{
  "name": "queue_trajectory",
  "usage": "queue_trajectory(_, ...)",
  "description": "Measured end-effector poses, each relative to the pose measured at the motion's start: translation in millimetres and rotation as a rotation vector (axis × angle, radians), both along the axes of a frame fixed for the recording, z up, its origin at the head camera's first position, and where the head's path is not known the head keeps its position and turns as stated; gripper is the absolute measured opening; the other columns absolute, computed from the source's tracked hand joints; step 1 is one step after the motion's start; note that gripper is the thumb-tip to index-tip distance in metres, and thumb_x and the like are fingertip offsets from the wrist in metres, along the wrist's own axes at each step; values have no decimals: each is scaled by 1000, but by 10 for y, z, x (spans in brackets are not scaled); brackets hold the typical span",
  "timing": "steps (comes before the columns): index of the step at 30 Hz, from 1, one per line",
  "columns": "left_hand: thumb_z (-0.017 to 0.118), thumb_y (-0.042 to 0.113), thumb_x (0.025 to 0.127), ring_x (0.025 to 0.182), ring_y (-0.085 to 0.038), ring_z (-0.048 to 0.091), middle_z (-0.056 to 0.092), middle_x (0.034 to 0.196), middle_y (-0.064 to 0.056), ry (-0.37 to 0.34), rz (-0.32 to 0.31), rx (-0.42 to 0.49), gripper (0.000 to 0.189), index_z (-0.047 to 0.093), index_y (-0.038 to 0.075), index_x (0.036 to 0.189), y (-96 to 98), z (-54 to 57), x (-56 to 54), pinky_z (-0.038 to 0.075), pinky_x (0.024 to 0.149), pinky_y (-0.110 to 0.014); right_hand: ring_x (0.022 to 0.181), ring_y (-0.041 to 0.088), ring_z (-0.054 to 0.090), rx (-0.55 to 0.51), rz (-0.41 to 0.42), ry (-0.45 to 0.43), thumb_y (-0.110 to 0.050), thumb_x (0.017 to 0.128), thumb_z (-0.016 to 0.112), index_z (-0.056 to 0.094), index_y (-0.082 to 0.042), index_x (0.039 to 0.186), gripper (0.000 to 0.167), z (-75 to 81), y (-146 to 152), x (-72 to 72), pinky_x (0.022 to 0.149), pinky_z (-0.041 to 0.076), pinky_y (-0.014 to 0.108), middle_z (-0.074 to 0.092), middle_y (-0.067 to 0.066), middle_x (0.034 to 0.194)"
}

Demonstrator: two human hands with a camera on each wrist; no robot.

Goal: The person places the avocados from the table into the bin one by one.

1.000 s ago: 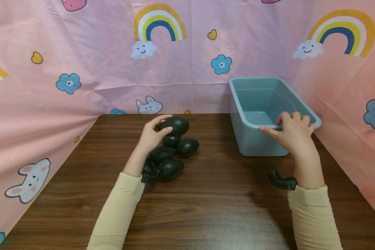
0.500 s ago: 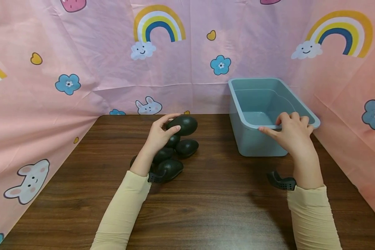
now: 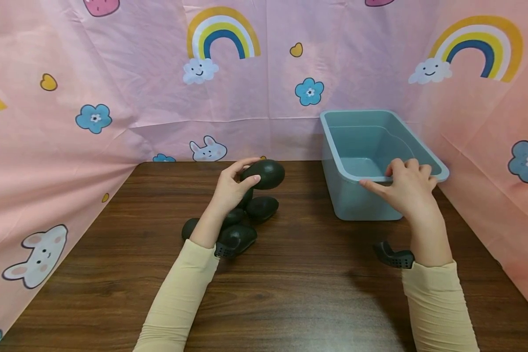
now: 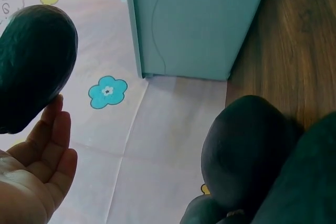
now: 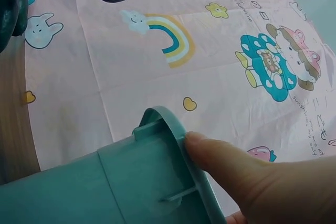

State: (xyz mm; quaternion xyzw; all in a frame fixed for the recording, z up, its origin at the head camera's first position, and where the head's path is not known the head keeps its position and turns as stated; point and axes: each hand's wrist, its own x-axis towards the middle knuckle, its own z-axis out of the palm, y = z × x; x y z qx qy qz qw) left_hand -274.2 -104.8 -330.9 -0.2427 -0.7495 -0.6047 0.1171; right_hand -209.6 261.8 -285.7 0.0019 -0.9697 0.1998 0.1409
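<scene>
My left hand (image 3: 229,191) holds a dark green avocado (image 3: 268,174) between thumb and fingers, raised over the table. In the left wrist view the held avocado (image 4: 37,69) rests against the fingers. Below and beside that hand lie several more avocados (image 3: 262,209) in a loose cluster, partly hidden by the wrist. On the right, my right hand (image 3: 410,191) grips the near rim of a blue-green plastic bin (image 3: 365,200). Its thumb is outside and its fingers reach over the rim. The right wrist view shows the thumb (image 5: 226,166) against the bin's rim (image 5: 176,129).
A dark wood table (image 3: 286,293) carries everything. Pink printed cloth (image 3: 158,88) stands behind and along both sides. The bin stands upright at the back right, close to the cloth, and no item shows inside it. Bare tabletop lies between the avocado cluster and the bin.
My left hand has moved right with the avocado, uncovering another avocado at the left of the cluster. The right hand stays on the bin's rim.
</scene>
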Motion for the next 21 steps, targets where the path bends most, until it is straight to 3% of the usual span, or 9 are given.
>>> queue_trajectory(6,66,9,89,90,-25,59,62,109,-18,-15,-4,-15,43,58,4,131,49,21,9,47,74,-32,101,52,25,-7,-12,3,-71,78,60,47,3,97,77,-4,-31,5,82,16,68,36,27,100)
queue_trajectory(13,63,2,87,80,-18,55,62,101,-19,-7,-19,-1,41,57,-5,127,175,262,236,44,67,-28,101,52,25,-4,-16,6,-73,77,59,47,3,97,79,1,-26,5,82,16,67,36,27,99)
queue_trajectory(17,64,4,87,74,-18,51,62,98,-17,17,-23,21,40,59,-4,126,211,201,157,40,61,-28,100,52,26,2,-19,8,-73,77,59,47,3,97,79,4,-30,0,82,16,68,36,27,98)
queue_trajectory(21,65,8,87,78,-19,53,62,101,-14,5,-20,37,41,61,5,128,240,81,26,42,64,-29,100,52,26,3,-24,4,-73,77,59,47,3,96,79,2,-36,1,83,16,68,36,27,98)
